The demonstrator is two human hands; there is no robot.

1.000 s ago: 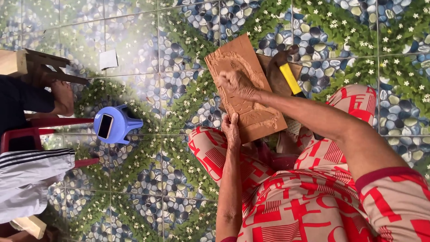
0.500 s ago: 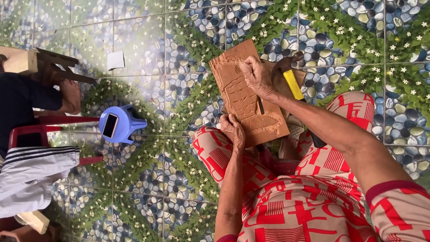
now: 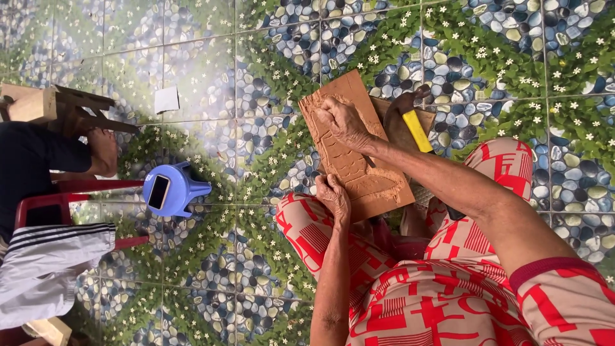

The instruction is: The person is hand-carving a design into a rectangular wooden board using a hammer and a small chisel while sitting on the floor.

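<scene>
Woodcarving shot, looking down at a wooden board [image 3: 351, 154] propped on the person's lap and leaning out over the tiled floor [image 3: 211, 57]. Most of the board already looks carved: rows of scale-like ridges run down its middle and a curved outline sits near the end closest to the knees. I'd guess it's well along, with the far top corner being worked on and some flat spots left near the edges.

Right hand [image 3: 343, 122] is curled into a fist at the board's far end, pressed to the surface; it seems to be gripping something small, but I can't tell what. Left hand [image 3: 334, 197] rests on the board's near edge, fingers curled over it, steadying it.

Just behind the board lies a yellow-handled tool [image 3: 416, 130] on a second bit of wood. Well off to the side of the board there's a blue stool [image 3: 174, 189] with a phone [image 3: 158, 191] on top. No real containers around.
</scene>
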